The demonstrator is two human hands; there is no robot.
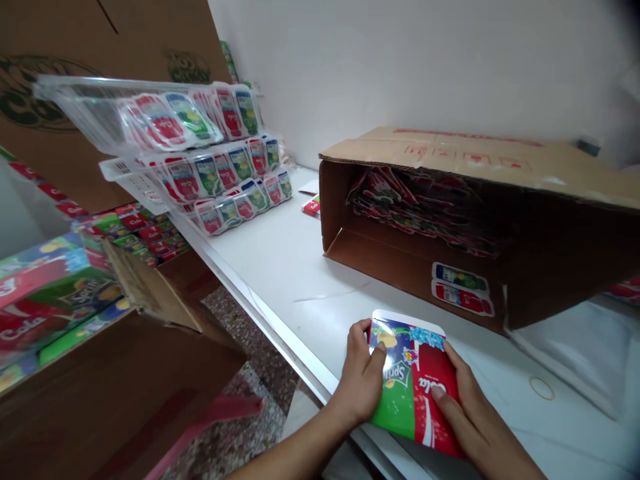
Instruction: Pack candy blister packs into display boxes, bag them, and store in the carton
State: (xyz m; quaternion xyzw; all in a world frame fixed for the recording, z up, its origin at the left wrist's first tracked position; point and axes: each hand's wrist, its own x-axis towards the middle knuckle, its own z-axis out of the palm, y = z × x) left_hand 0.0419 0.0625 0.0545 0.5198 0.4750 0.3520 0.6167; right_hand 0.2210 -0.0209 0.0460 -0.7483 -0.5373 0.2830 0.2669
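Note:
Between my two hands is a flat printed carton (416, 393), green on one half and red on the other, with Sprite and Cola lettering and a pale flap at its far end. My left hand (364, 377) grips its left edge, thumb on the printed face. On the right edge, my right hand (467, 407) is closed the same way, thumb over the red half. The carton is held at the front edge of the white table (320, 293). Fingers beneath it are hidden.
An open cardboard box (390, 257) lies on its side, holding stacked bottle-shaped card packs (425, 207). Clear trays (210, 167) of similar packs are stacked at the back left. Filled boxes (55, 300) stand left of the table. A rubber band (543, 388) lies at right.

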